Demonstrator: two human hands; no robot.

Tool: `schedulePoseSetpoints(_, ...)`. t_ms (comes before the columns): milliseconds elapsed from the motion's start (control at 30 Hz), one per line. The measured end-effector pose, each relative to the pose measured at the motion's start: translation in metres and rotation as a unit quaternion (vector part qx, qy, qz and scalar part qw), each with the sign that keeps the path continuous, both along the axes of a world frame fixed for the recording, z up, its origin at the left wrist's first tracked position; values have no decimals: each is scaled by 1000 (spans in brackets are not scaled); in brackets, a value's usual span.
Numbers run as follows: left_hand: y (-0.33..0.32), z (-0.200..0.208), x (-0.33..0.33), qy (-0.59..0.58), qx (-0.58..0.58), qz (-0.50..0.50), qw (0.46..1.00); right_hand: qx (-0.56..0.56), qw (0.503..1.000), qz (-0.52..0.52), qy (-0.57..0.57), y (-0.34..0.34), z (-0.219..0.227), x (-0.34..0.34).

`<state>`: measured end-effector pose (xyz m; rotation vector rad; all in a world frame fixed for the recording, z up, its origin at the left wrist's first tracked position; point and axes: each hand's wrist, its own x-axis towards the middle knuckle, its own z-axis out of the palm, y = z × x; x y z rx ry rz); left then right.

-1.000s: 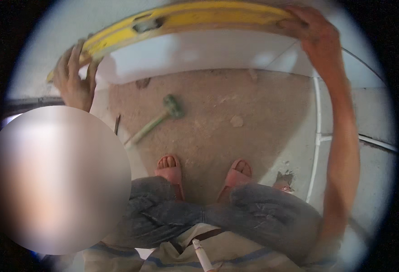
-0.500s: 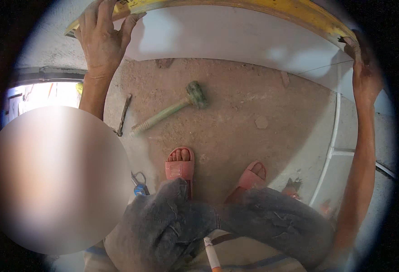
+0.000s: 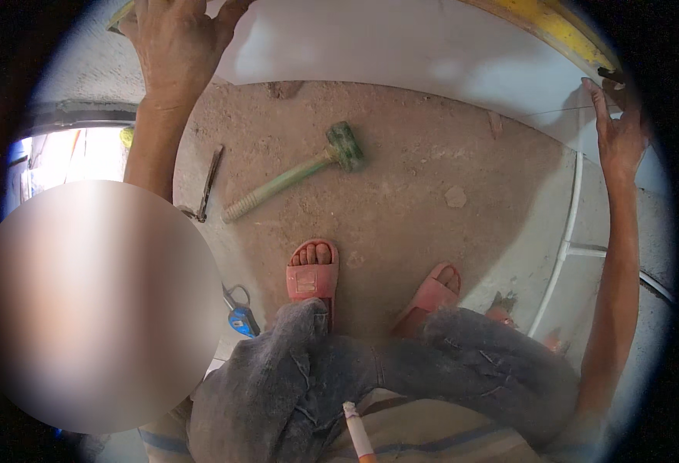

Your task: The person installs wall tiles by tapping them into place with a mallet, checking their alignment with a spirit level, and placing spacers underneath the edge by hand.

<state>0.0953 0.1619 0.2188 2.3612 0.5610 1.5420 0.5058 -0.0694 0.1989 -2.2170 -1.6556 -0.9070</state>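
A long yellow bar (image 3: 544,23), shaped like a spirit level, lies across the large pale tile (image 3: 355,54) at the top of the view; its middle runs out of the picture. My left hand (image 3: 176,58) is at the bar's left end, closed over it, with the fingertips cut off by the upper edge. At the right end, my right hand (image 3: 621,143) has its thumb stretched out onto the tile, off the bar. Its other fingers are in shadow by the bar's end.
A green-headed mallet (image 3: 345,147) lies on the rough brown floor bed (image 3: 401,208), beside a thin dark metal tool (image 3: 212,181). By my left knee is a blue-handled tool (image 3: 243,320). My pink slippers (image 3: 312,282) stand below the mallet. Near my lap, a lit cigarette (image 3: 358,432) hangs.
The view has shifted, so the bar sits higher and its middle is cut off. My right thumb has come off the bar and now stretches onto the tile.
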Motion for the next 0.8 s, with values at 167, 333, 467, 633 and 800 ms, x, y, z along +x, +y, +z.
schedulePoseSetpoints(167,-5,2,-5,63,37,72,995,2,996,-18,-84,0,0,7)
schedulePoseSetpoints(333,-2,6,-12,245,214,255,911,-20,999,-36,29,-2,-2,7)
schedulePoseSetpoints(467,-2,4,-12,250,229,256,905,-20,999,-31,35,-1,-1,5)
schedulePoseSetpoints(633,-4,4,-15,245,213,288,901,-24,998,-36,38,-1,-1,3)
schedulePoseSetpoints(800,0,6,-19,26,-46,29,998,-34,998,-43,36,-1,-2,6)
